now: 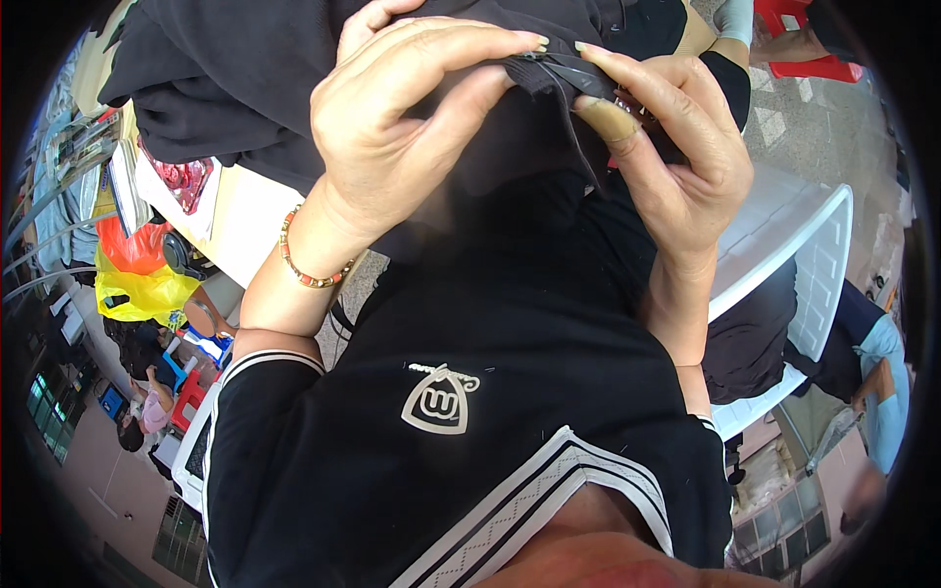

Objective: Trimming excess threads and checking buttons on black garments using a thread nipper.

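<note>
Black cloth (235, 78) lies bunched across the top of the view and reaches up to both hands. My left hand (382, 127) pinches a ribbed edge of it between thumb and fingertips. Facing it, my right hand (686, 147) has thumb and forefinger closed on the same raised black edge, where a narrow dark strip (578, 73) runs between the hands. Small shiny bits show behind the right thumb, too small to name. The right thumb's tip looks yellowish. A loose flap of the cloth hangs below the fingers.
Left of me is a pale tabletop (250, 220), with a yellow bag (147, 294) and a red bag (132, 247) beyond. At right stands a white plastic bin (833, 265) with dark cloth (755, 333). Other people sit at both sides; a red stool (818, 69) is at upper right.
</note>
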`<state>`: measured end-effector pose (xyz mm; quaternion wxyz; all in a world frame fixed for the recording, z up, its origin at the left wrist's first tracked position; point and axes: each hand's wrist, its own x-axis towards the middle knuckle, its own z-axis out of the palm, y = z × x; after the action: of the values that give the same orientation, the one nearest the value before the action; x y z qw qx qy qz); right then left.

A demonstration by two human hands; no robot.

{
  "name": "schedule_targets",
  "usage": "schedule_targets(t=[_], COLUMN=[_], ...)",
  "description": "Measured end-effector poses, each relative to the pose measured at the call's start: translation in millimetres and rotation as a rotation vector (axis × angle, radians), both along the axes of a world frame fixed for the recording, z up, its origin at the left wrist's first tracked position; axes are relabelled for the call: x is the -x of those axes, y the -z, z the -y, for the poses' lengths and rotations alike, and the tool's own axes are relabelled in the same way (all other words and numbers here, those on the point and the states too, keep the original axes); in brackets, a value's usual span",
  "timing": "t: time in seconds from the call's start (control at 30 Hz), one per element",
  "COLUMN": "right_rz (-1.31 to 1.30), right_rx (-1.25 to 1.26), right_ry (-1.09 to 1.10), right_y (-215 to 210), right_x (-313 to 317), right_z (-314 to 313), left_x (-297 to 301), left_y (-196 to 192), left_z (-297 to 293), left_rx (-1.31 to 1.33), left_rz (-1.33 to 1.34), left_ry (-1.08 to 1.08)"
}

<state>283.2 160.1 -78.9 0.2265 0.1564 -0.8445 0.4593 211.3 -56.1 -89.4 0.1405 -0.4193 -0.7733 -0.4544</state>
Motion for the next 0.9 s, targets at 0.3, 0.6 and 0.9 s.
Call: schedule_targets(t=[0.3, 0.6, 0.9], right_rz=[-0.008, -0.003, 0.031], right_rx=[-0.021, -0.023, -0.034], right_ry=[-0.012, -0.022, -0.042], right_y=[-2.5, -1.6, -2.0], right_x=[2.1, 1.3, 1.2], right_z=[0.0, -0.8, -3.7], left_x=[1.9, -6.2, -5.1], left_y=[2.6, -26.0, -29.5], left_z=[2.0, -2.0, -3.3], left_rx=[-0.042, -0.016, 0.071], left_rz=[0.049, 0.345, 0.4], left_ry=[0.003, -0.039, -0.058])
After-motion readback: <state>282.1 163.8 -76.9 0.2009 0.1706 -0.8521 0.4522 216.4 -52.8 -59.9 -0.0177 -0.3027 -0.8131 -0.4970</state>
